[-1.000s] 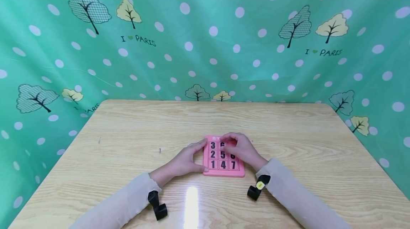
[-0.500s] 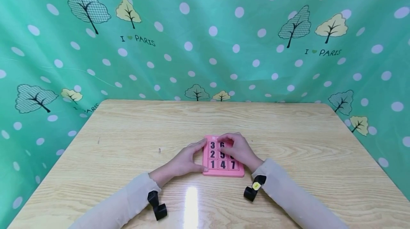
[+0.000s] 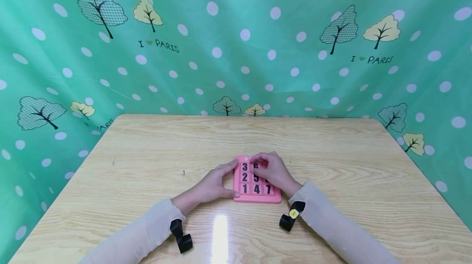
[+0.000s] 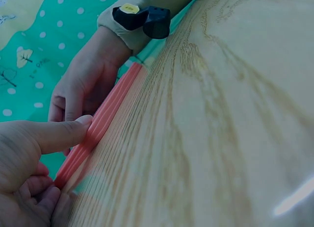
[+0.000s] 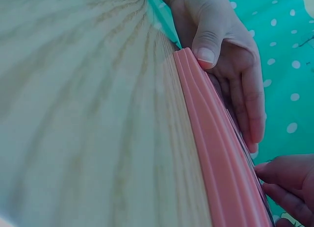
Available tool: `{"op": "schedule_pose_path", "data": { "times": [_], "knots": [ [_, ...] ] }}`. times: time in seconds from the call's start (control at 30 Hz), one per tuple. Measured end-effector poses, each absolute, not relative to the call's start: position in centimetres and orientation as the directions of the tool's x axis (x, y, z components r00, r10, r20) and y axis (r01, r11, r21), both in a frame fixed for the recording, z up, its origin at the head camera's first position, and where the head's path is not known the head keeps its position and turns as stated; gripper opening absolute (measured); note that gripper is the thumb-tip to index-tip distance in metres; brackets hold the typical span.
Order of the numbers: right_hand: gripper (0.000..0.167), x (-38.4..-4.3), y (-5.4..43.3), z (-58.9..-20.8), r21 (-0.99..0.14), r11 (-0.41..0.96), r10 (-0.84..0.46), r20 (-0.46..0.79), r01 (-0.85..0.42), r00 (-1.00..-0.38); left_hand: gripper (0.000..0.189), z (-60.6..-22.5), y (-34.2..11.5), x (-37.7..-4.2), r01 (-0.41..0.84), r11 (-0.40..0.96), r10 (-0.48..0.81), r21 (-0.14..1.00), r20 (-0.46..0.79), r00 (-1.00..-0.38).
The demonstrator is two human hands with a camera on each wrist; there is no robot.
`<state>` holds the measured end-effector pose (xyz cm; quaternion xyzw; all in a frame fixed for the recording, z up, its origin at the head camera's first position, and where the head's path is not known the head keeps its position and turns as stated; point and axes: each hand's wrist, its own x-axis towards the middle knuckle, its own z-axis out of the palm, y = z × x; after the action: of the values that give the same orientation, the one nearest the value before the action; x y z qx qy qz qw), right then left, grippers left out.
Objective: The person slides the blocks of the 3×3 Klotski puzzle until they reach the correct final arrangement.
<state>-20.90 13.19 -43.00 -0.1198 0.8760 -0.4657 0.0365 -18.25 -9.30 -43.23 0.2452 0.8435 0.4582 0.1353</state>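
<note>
A pink number sliding puzzle (image 3: 257,198) lies flat on the table, with black digits on square tiles. Its left column reads 3, 2, 1 from the top. The 6, 5, 4 column and the 7 show too, while the 8 is partly covered and the upper right corner is hidden. My left hand (image 3: 210,184) holds the puzzle's left side, fingers at the upper corner and thumb at the lower one. Over the upper right of the puzzle, my right hand (image 3: 276,174) bends its fingers, with index finger and thumb touching the tiles near the 6 and 5.
A light wood-grain table (image 3: 155,141) spreads around the puzzle, with a bright light reflection (image 3: 220,237) near the front. Behind it hangs a green dotted curtain (image 3: 236,63) with printed trees. Black wrist cameras (image 3: 181,236) are strapped over both pale sleeves.
My right hand has shifted slightly left across the tiles, then stayed nearly still. My left hand and the puzzle keep their place.
</note>
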Motion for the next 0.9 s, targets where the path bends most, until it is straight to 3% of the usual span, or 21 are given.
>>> {"op": "schedule_pose_path", "data": {
  "times": [0.9],
  "knots": [
    [0.024, -20.4, 16.0, -42.5, -0.792, 0.577, -0.238, 0.074, -0.202, -0.968, 0.094, -43.3, -9.3, -18.2, 0.285, 0.443, 0.538, 0.850, 0.002, -0.843]
  ]
}}
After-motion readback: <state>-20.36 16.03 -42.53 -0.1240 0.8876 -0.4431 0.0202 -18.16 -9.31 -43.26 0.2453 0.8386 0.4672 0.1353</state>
